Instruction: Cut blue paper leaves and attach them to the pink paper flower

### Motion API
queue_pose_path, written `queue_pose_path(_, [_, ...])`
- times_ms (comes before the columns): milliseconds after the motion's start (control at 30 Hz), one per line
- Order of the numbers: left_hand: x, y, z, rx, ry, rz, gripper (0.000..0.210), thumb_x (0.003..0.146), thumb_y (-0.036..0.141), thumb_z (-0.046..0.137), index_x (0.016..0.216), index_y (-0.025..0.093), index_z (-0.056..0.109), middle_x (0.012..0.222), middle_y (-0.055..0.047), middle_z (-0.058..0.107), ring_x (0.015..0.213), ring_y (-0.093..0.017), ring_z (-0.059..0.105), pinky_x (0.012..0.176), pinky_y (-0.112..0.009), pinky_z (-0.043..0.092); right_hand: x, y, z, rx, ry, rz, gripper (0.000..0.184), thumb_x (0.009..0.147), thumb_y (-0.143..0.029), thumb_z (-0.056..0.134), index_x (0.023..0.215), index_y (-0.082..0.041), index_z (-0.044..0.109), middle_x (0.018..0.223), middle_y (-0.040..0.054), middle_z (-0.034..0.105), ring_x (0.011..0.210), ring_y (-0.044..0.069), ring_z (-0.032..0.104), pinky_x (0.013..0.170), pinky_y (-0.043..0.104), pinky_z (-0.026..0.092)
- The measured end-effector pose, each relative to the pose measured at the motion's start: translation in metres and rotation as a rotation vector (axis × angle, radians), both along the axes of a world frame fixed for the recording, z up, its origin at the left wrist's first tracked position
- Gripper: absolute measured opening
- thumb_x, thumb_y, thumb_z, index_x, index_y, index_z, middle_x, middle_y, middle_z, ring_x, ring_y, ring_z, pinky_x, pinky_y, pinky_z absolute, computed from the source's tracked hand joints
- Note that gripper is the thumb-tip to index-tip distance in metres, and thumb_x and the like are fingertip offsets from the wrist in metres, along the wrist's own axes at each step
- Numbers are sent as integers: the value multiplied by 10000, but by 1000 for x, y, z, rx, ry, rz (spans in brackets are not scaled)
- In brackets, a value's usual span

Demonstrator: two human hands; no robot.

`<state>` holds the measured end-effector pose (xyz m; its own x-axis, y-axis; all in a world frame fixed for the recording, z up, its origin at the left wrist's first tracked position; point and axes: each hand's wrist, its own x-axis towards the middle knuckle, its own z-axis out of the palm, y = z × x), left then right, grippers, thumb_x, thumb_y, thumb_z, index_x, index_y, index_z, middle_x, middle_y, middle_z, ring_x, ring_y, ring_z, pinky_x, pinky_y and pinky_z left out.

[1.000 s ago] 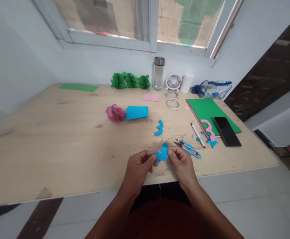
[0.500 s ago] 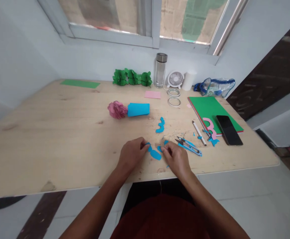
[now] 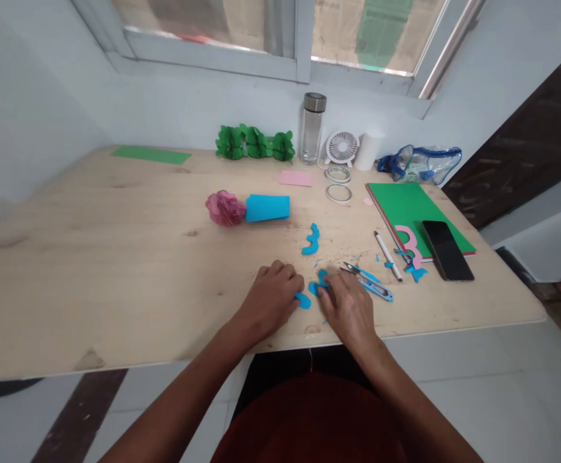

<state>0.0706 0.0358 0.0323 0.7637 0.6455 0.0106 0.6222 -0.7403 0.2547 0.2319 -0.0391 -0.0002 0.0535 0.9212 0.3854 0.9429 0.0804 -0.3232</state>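
Both hands are down at the near edge of the desk [image 3: 135, 257], a little right of its middle. The left hand [image 3: 275, 290] lies palm down, fingers bent over a blue oval [image 3: 303, 300] whose rounded end pokes out toward the other hand; I can't tell whether its grip is clamped on the paper or only pressing. The right hand [image 3: 350, 301] has its fingertips on a blue cutout [image 3: 315, 287], just beside the oval and apart from it; its fingers are curled close, but I can't make out whether that grip is closed on the paper.

Just right of the right hand lie the snips [image 3: 381, 291], points toward the left end of the desk. Past them toward the right end are a pen [image 3: 388, 255], a blue scrap [image 3: 418, 274], a pink cutout [image 3: 409, 243] and a phone [image 3: 448, 251], which rests partly on a green stack [image 3: 419, 206]. Farther in from the near edge sits a wavy blue strip [image 3: 312, 239]. Nearer the far edge, a pink flower [image 3: 225, 208] meets a blue paper shape [image 3: 268, 208]. Along the far edge stand a bottle [image 3: 311, 132] and a fan [image 3: 342, 148], with 2 tape rolls [image 3: 338, 201] in front.
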Motion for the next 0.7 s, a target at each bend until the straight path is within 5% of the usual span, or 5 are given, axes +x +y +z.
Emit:
queue_pose_path(333, [-6,-13,1,-315,-354,144,113,710,107,541,656,201,571,711,-7,627,757,-193,557,728,-327,384,-9,-23,10,-30,369,88,138,852,-267,570,965,-204,618,924,83,646,917,240,556,802,371,440])
queue_pose_path(500, [-11,-15,12,-541,-587,188,57,728,257,595,709,216,629,770,-17,672,770,-188,596,751,-313,437,-14,-21,11,-145,696,80,162,826,-292,581,685,-212,577,645,-5,532,638,159,496,581,265,389])
queue_pose_path(700, [-8,-20,13,-634,-711,223,114,735,298,609,756,217,687,725,-5,671,740,-177,594,737,-289,456,-13,-21,14,-227,964,65,252,834,-371,555,653,-195,550,601,-34,451,583,124,418,553,241,338])
